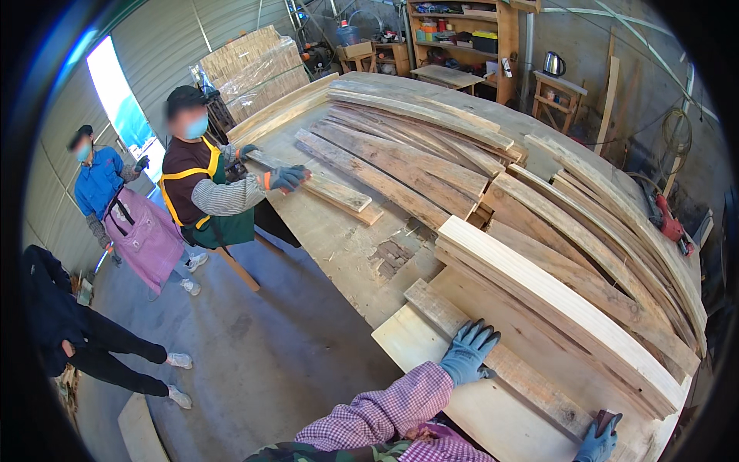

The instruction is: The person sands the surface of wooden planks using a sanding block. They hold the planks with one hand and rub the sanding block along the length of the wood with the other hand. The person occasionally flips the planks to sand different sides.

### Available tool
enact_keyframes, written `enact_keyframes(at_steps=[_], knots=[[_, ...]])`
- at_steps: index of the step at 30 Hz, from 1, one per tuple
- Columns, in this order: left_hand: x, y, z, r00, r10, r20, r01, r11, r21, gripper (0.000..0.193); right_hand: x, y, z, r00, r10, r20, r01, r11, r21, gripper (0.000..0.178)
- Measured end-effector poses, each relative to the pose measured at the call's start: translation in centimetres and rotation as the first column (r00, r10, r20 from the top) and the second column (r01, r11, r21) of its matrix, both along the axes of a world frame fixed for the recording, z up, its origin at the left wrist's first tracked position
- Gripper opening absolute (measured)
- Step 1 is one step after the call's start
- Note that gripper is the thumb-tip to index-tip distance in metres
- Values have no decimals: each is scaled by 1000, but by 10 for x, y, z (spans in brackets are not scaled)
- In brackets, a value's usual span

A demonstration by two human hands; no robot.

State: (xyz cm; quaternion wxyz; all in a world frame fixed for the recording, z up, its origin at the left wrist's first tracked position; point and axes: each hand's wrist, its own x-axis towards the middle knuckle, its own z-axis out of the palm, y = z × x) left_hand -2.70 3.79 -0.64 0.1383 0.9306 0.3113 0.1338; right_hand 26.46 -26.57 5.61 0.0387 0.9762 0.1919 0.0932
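Observation:
A rough wooden board (pixel 531 373) lies in front of me across a pale sheet of plywood (pixel 408 339). My left hand (pixel 468 353), in a blue-grey work glove, rests on the board with its fingers stretched out over the top. Toward the board's right end, my right hand (pixel 597 442) in a matching glove is closed round a small dark brown block (pixel 606 420), which is against the board. The block's exact kind is hard to make out, as the fingers partly cover it. Just beyond the board stands a stack of long planks with a lighter one (pixel 554 296) on top.
Many weathered planks (pixel 385 169) cover the long workbench (pixel 331 266). Across its left side, a co-worker (pixel 208 177) in gloves handles a plank (pixel 331 189). Two more people stand on the left. A red power tool (pixel 670 223) lies at the far right edge, and shelves (pixel 462 38) stand behind.

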Motion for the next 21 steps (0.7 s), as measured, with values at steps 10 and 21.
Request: enact_keyframes(at_steps=[10, 21], knots=[[-1, 13, -5, 996, -48, 70, 38, 990, 136, 94, -102, 103, -8, 814, 580, 42, -571, 785, 241, 68], [-1, 7, -8, 993, -62, -98, 72, 992, 104, 102, 70, -86, -10, 930, -365, -47, 366, 931, 8, 87]])
